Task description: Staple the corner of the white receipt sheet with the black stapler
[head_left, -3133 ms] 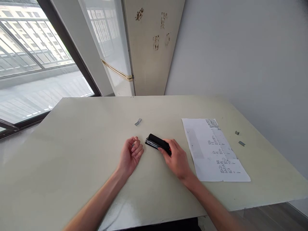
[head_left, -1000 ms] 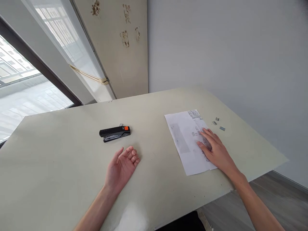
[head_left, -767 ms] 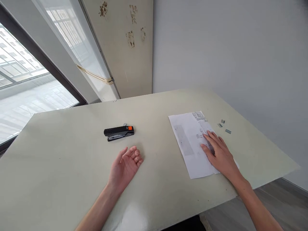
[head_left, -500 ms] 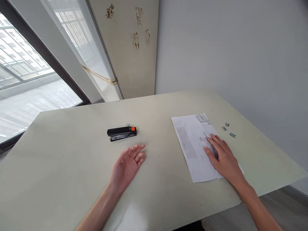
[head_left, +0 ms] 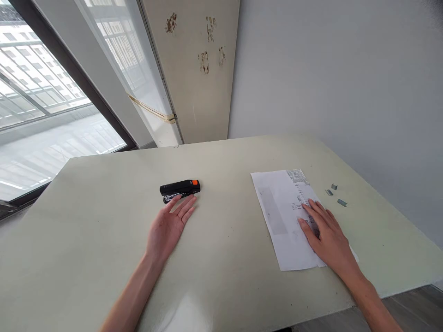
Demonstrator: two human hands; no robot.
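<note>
A black stapler (head_left: 180, 188) with an orange patch lies on the left half of the table. My left hand (head_left: 168, 228) is palm up just in front of it, fingers stretched out, their tips overlapping the stapler's near edge in view; whether they touch it I cannot tell. My right hand (head_left: 327, 237) lies flat with fingers spread on printed paper (head_left: 275, 216), covering part of the text. A second sheet's edge seems to peek out under the near right side. Right of the paper lie small strips of staples (head_left: 342, 203).
The pale table (head_left: 221, 295) meets a grey wall (head_left: 328, 69) on its right. Behind its far edge stands a refrigerator (head_left: 200, 101) with worn patches on its side. A window (head_left: 41, 92) is at the left.
My left hand has moved toward the stapler and its fingers have straightened. My right hand stays on the paper. The whole view has shifted slightly.
</note>
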